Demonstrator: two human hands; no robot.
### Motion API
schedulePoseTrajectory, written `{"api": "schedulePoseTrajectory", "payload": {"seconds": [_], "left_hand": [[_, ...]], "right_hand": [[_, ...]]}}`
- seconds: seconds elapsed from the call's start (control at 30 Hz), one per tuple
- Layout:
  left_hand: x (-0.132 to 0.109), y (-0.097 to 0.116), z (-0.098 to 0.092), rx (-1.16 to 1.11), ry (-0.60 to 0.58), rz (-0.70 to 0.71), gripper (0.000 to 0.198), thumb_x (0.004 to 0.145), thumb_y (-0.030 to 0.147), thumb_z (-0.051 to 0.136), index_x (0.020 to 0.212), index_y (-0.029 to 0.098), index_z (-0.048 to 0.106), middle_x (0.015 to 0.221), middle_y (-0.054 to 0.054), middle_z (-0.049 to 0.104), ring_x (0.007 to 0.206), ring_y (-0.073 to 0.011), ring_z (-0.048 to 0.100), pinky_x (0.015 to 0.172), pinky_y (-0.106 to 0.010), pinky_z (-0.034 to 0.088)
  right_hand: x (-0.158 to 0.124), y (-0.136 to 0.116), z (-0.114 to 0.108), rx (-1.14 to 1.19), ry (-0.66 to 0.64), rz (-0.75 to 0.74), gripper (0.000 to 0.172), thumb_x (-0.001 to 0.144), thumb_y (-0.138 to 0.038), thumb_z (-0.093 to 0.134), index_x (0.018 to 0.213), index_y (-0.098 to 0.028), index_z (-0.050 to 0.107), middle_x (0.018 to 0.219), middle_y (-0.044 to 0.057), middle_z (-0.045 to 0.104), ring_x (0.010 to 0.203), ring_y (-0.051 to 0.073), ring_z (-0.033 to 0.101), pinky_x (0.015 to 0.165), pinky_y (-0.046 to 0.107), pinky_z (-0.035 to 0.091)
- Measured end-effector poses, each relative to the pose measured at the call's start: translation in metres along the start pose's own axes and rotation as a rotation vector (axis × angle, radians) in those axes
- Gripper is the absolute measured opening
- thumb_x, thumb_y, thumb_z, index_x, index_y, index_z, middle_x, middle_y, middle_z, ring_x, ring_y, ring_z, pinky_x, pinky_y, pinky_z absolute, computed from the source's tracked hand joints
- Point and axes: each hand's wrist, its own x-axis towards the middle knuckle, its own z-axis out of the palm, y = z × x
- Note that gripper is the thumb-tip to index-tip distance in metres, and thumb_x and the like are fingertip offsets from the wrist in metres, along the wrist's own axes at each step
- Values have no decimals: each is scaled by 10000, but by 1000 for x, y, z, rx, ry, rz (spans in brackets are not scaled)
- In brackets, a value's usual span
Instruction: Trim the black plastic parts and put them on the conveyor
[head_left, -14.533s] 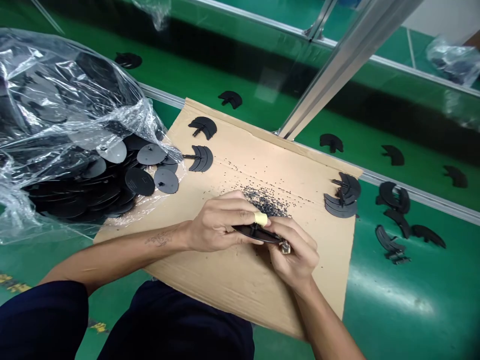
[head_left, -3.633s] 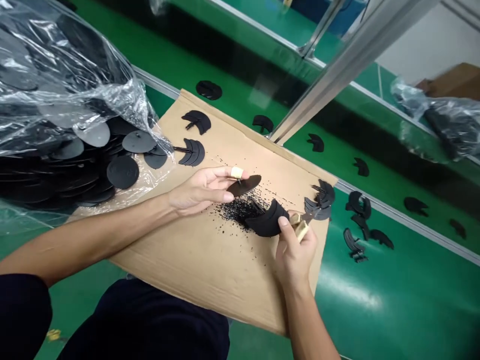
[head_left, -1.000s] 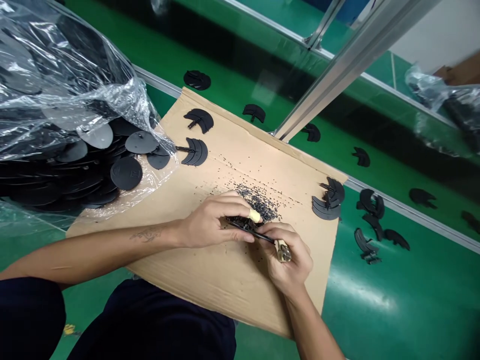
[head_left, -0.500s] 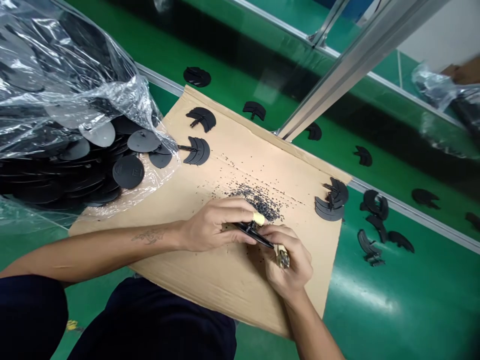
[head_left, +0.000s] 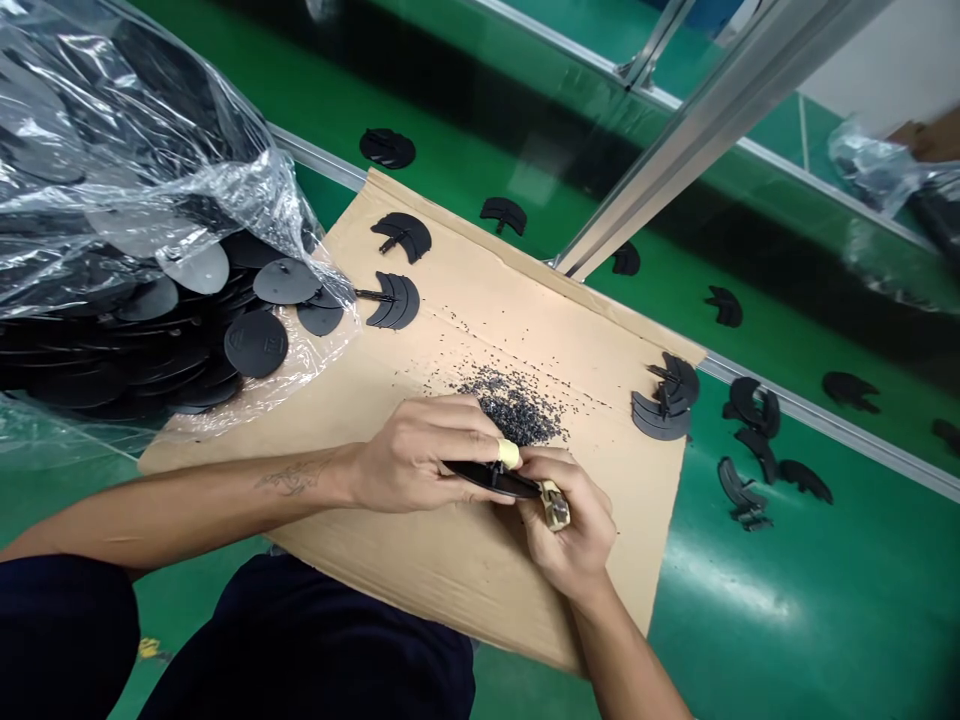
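My left hand is closed on a black round plastic disc, held at a slant above the cardboard, fingers over the top and thumb beneath. A yellow cover wraps a fingertip of that hand. At the disc's right edge, my right hand is closed around a small tool with a yellow-wrapped, metallic-looking end; its working end is hidden by the fingers. Just beyond both hands lies a heap of small black plastic bits.
A clear plastic bag spills many black discs at left. Black crescent pieces lie on the cardboard, with more at its right corner and on the green surface beyond. A metal post rises behind the cardboard.
The disc has turned from nearly edge-on to show more of its upper face. Both hands have shifted slightly left, still holding the disc and the tool.
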Motion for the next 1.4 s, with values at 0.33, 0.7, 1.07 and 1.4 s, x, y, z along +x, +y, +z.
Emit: {"api": "schedulePoseTrajectory", "payload": {"seconds": [0.33,0.7,1.07,1.4], "left_hand": [[1,-1,-2,-27,-5,-60,146,841,266,791,910,152,732,802,-63,767,709,-131,677,670,-282,558],[6,-5,-8,-627,-185,-630,420,985,501,544,1004,132,745,974,-108,762,939,-180,718,871,-307,573],[6,-1,-13,-330,-277,-438,75,891,213,704,862,152,735,796,-42,696,726,-123,627,669,-241,508],[7,-3,-13,-230,-297,-408,234,986,303,579,865,150,709,750,-19,645,693,-114,586,670,-234,481]], "right_hand": [[1,-1,1,34,-14,57,123,929,-136,587,1003,-234,586,942,61,704,793,176,664,689,316,548],[2,-1,-2,183,78,220,65,943,-285,635,930,-223,620,886,51,699,820,189,669,740,344,559],[6,-2,-10,192,-27,153,83,923,-278,668,886,-214,630,880,52,673,774,175,643,682,322,542],[3,3,-3,61,47,76,62,900,-203,678,894,-219,618,837,34,658,735,163,632,647,311,523]]}}
